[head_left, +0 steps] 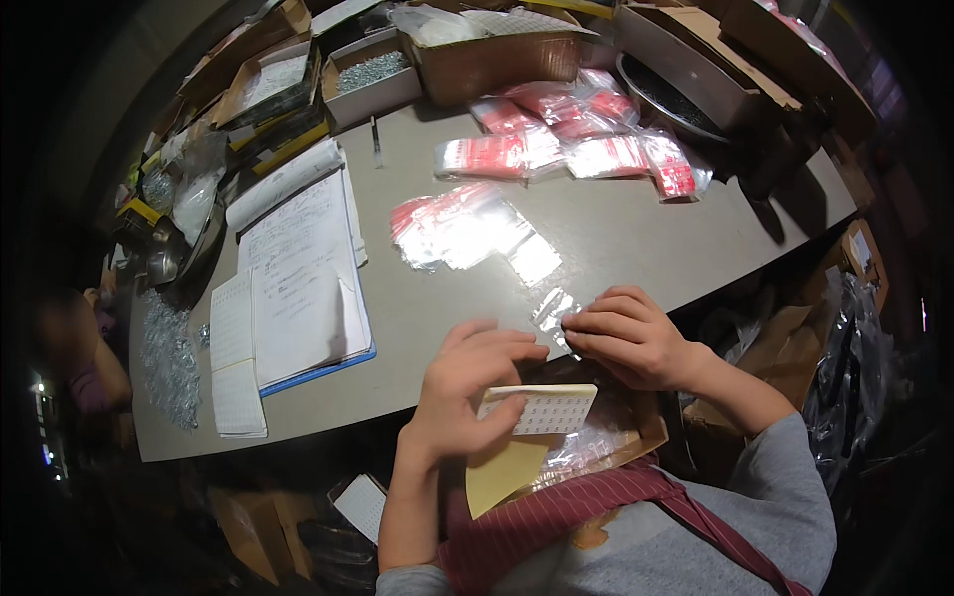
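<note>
1. Grey worktop (pixel 393 298) spans the middle of the frame; its near edge runs from lower left up toward the right.
2. Close to that edge, right of centre, a small clear bag (pixel 555 310) sits in the right hand (pixel 641 343), whose fingers are drawn together in a pinch on the bag's right side.
3. At lower centre, the left hand (pixel 462 382) has hold of a label sheet (pixel 561 409), thumb over its left part; the other fingers are loosely bent and slightly spread above it. Yellow paper (pixel 505 472) hangs below the sheet.
4. Beneath both hands, an open carton (pixel 651 429) with clear plastic inside leaves little room under the wrists.
5. Just above the small bag, a fanned pile of red-and-clear bags (pixel 437 228) fills the centre; filled bags (pixel 606 156) crowd the upper right of centre.
6. Bare surface opens right of the pile, and a narrower strip separates it from the blue clipboard (pixel 320 375) at left.
</note>
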The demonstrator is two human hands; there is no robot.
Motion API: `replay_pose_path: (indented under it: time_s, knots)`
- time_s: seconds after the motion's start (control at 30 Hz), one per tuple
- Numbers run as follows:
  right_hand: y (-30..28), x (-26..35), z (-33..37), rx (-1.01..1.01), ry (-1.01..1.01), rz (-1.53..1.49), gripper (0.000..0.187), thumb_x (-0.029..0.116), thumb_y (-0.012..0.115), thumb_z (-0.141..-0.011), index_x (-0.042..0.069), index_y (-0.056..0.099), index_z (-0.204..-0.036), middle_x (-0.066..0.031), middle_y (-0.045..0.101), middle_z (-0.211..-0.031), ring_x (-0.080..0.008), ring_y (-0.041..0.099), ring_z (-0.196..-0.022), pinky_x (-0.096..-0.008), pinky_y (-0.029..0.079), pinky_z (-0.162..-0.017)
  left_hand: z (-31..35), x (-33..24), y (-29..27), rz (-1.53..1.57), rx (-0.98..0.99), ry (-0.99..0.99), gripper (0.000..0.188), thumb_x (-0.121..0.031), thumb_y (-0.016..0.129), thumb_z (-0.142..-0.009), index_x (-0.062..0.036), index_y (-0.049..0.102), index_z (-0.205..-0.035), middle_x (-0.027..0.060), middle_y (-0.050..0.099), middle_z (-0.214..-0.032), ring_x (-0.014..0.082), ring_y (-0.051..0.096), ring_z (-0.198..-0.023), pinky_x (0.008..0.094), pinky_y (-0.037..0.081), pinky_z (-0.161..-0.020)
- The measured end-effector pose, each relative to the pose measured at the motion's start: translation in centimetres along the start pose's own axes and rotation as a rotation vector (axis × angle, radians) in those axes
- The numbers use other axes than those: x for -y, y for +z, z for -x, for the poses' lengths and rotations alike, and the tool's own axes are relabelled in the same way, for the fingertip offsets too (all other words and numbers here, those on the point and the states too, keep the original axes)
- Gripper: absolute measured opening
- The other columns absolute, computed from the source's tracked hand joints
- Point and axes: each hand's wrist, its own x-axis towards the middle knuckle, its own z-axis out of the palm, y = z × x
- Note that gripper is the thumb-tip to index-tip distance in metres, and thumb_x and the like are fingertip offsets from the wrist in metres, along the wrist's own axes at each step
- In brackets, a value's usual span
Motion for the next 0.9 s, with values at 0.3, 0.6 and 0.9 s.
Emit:
replay_pose_path:
  time_s: [0.3,0.6,0.9]
  knots:
    - [-1.7,2.1,-0.1,-0.143,0.477,-0.657,0.007,0.005,0.075,-0.089,0.0,0.074,-0.093,-0.009,0.071,-0.079,-0.019,0.068,-0.069,-0.0301,0.05,-0.061,1.3,0.1,0.1,0.578,-0.21,-0.195,0.014,-0.011,0.066,-0.071,-0.0006,0.057,-0.071,0.0221,0.074,-0.105,0.0335,0.065,-0.11,0.0449,0.048,-0.099]
    - [-1.9,2.2,-0.1,-0.033,0.47,-0.71,0.013,0.013,0.078,-0.088,0.003,0.074,-0.081,-0.009,0.068,-0.071,-0.0194,0.063,-0.06,-0.0321,0.045,-0.055,1.4,0.4,0.3,0.604,-0.222,-0.177,0.024,-0.019,0.07,-0.073,0.0015,0.058,-0.07,0.0238,0.074,-0.097,0.032,0.064,-0.098,0.0464,0.049,-0.094]
    - [-2.6,1.8,-2.6,0.003,0.266,-0.395,0.022,0.014,0.067,-0.077,0.009,0.07,-0.099,-0.0079,0.059,-0.077,-0.0309,0.059,-0.078,-0.0407,0.049,-0.074,1.1,-0.1,0.2,0.323,-0.17,-0.224,0.012,-0.005,0.069,-0.075,0.0028,0.07,-0.084,0.0163,0.075,-0.1,0.026,0.069,-0.101,0.0374,0.053,-0.09]
